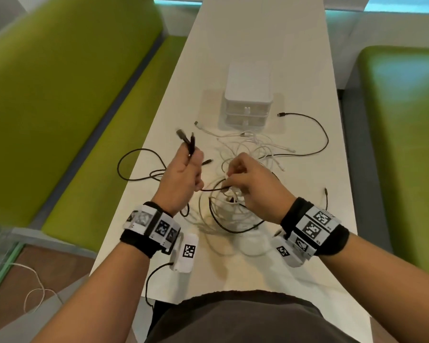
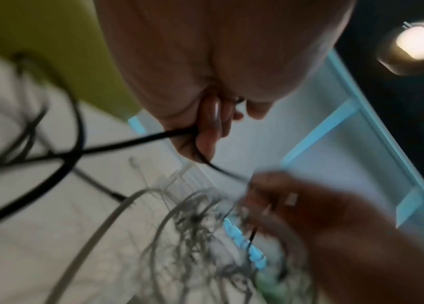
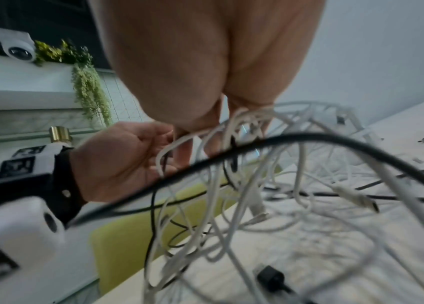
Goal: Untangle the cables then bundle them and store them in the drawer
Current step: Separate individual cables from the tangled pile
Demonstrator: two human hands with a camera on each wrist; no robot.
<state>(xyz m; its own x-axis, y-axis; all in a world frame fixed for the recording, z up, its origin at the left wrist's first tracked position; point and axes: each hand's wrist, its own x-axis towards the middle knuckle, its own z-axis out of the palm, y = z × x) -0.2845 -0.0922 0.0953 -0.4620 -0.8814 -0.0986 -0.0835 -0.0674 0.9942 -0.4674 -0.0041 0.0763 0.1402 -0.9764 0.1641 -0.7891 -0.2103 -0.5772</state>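
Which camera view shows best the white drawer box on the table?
The head view: the drawer box stands whole behind the cable tangle, both drawers shut. The left wrist view shows only a blurred corner of it behind cables. In the right wrist view I cannot find it.

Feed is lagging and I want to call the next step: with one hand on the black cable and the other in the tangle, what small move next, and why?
Probably draw the left hand up and away. It grips the black cable, plug ends sticking up, and one run leads into the white cables, which the right hand pinches and can steady.
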